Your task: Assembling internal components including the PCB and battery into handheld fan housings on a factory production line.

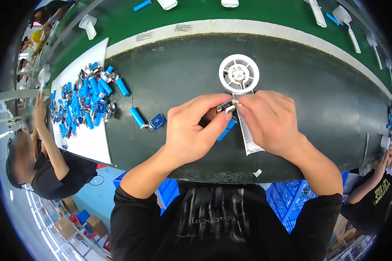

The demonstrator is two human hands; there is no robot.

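Between the thumb and fingers of my left hand is a small circuit board, held just below the round head of a white handheld fan. My right hand pinches at the board's right end; the tiny part between its fingertips is mostly hidden. Beneath both hands lies the fan's open white handle, pointing toward me. A blue cylindrical battery shows under my left fingertips, partly covered. To the left, another blue battery rests on the table, wired to a blue circuit board.
A heap of blue batteries with boards covers a white sheet at left. Beyond the table's pale rim, a green belt carries white fan parts. Blue crates stand below the near edge. People sit on both sides.
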